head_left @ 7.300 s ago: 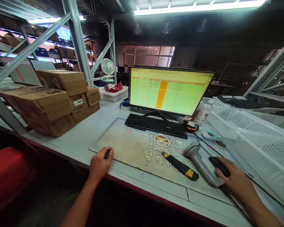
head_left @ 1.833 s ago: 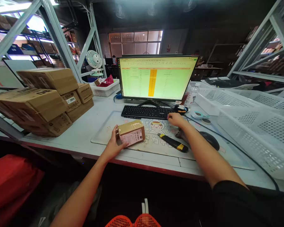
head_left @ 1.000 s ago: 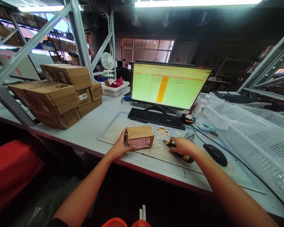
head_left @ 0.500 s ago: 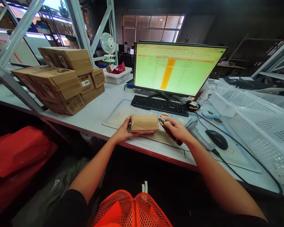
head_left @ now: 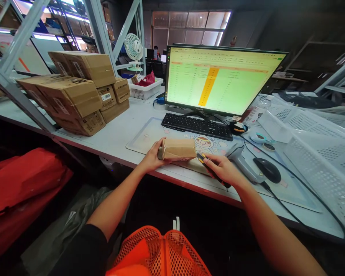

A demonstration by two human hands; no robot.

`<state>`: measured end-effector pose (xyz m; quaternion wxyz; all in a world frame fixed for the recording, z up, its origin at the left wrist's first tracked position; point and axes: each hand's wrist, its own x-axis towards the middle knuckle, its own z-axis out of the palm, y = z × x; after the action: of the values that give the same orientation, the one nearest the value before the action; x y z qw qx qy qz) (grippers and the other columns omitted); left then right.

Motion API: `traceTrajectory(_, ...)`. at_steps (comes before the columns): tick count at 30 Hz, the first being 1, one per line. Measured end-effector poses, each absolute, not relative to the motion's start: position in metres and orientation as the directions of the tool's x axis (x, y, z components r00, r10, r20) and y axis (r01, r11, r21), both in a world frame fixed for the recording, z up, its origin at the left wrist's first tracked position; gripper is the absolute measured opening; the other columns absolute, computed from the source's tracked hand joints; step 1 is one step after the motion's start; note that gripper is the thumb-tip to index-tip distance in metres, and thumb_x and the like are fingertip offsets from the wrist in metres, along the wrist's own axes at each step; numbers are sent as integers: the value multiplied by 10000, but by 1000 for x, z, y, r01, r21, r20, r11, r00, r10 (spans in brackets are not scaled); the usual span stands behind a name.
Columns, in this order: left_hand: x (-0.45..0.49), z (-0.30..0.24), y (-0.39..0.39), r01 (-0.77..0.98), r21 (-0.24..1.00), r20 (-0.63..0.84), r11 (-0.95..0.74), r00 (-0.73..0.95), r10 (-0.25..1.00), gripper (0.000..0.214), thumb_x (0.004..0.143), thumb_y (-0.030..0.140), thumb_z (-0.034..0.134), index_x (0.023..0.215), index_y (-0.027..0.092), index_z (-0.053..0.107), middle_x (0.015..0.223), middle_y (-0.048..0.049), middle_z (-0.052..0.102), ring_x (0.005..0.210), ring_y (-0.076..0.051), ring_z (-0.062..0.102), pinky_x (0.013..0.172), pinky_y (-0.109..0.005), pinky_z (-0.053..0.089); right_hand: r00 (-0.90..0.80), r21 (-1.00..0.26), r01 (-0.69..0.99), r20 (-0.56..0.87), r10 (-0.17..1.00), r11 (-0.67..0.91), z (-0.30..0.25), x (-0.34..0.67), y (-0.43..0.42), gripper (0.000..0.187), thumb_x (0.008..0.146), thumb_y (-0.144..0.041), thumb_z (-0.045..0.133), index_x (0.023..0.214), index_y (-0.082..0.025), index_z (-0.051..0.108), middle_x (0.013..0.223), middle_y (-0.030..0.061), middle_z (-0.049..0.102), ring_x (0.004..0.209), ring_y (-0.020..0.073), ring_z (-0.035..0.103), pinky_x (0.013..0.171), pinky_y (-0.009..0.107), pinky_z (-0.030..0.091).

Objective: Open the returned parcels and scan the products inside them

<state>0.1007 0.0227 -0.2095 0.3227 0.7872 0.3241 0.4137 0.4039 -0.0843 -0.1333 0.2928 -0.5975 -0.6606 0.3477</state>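
A small brown cardboard box point(head_left: 178, 149) rests on the desk mat point(head_left: 145, 135) near the table's front edge. My left hand point(head_left: 151, 158) grips its left end, fingers wrapped round it. My right hand point(head_left: 224, 169) is closed on a black and yellow utility knife point(head_left: 209, 169), whose tip sits just right of the box. A grey barcode scanner point(head_left: 241, 161) and a black mouse point(head_left: 267, 170) lie to the right of that hand.
A monitor point(head_left: 220, 79) with a green spreadsheet stands behind a black keyboard point(head_left: 197, 126). Stacked cardboard boxes point(head_left: 74, 94) fill the left of the table. White perforated baskets point(head_left: 313, 142) crowd the right. An orange mesh item point(head_left: 161, 253) and red bags point(head_left: 20, 191) lie below.
My right hand left the keyboard, picked up the utility knife from the mat and brought it beside the box. The box was laid flat and drawn nearer the table's edge.
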Motion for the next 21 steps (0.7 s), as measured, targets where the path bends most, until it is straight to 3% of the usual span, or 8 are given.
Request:
traceTrajectory(3, 102, -205, 20, 318, 709, 529, -629, 349, 773, 1040, 772, 416, 863, 1626, 259, 291, 1474, -146, 465, 1367, -309, 512, 1170, -444, 434, -91, -785, 619, -21, 996, 40, -136, 416, -84, 580, 925, -584, 547, 1292, -150, 665, 649, 4, 593, 530, 163, 552, 480, 262, 448)
traceTrajectory(6, 103, -190, 16, 488, 539, 678, -686, 232, 698, 1074, 788, 318, 841, 1655, 246, 213, 1443, -157, 435, 1360, -326, 483, 1171, -484, 418, 4, -733, 680, -11, 1000, -11, -134, 426, -83, 621, 932, -437, 559, 1487, -159, 538, 755, 41, 664, 598, 191, 624, 481, 268, 484)
traceTrajectory(9, 107, -170, 9, 656, 303, 737, -691, 298, 606, 979, 825, 275, 798, 1639, 180, 263, 1441, -197, 449, 1349, -370, 451, 1159, -533, 395, 5, -709, 705, -29, 1000, -24, -127, 418, -87, 697, 951, -323, 518, 1616, -172, 370, 871, 77, 725, 675, 221, 700, 555, 303, 560)
traceTrajectory(12, 114, -160, 1, 734, 159, 704, -660, 384, 597, 822, 869, 277, 749, 1584, 118, 377, 1424, -225, 488, 1302, -385, 466, 1111, -532, 411, -105, -665, 740, 32, 994, 99, -116, 395, -91, 684, 991, -307, 452, 1649, -170, 320, 913, 87, 747, 623, 211, 701, 684, 368, 611)
traceTrajectory(14, 118, -159, -3, 755, 127, 693, -643, 396, 602, 792, 875, 295, 742, 1563, 91, 409, 1417, -233, 502, 1281, -385, 475, 1100, -523, 412, -167, -611, 763, 127, 978, 210, -111, 378, -88, 656, 995, -286, 440, 1636, -168, 361, 999, 109, 760, 642, 208, 707, 779, 403, 618)
traceTrajectory(17, 120, -161, -8, 771, 114, 692, -627, 390, 607, 779, 867, 288, 737, 1553, 88, 428, 1412, -229, 510, 1271, -382, 478, 1110, -517, 399, -228, -511, 788, 274, 934, 343, -109, 357, -76, 608, 983, -237, 432, 1586, -163, 454, 1257, 141, 721, 921, 252, 742, 935, 436, 589)
traceTrajectory(19, 120, -163, -10, 772, 104, 698, -627, 393, 599, 777, 860, 275, 731, 1552, 90, 430, 1408, -226, 514, 1269, -381, 478, 1116, -513, 391, -259, -452, 802, 326, 909, 391, -108, 347, -66, 592, 975, -208, 421, 1560, -152, 489, 1392, 138, 659, 1119, 280, 698, 1015, 450, 549)
traceTrajectory(21, 120, -164, -10, 767, 89, 708, -635, 400, 582, 769, 867, 274, 717, 1554, 90, 427, 1405, -225, 518, 1271, -379, 476, 1121, -510, 385, -276, -403, 823, 334, 901, 401, -108, 340, -57, 591, 969, -189, 417, 1553, -142, 496, 1407, 138, 653, 1172, 293, 672, 1022, 453, 536)
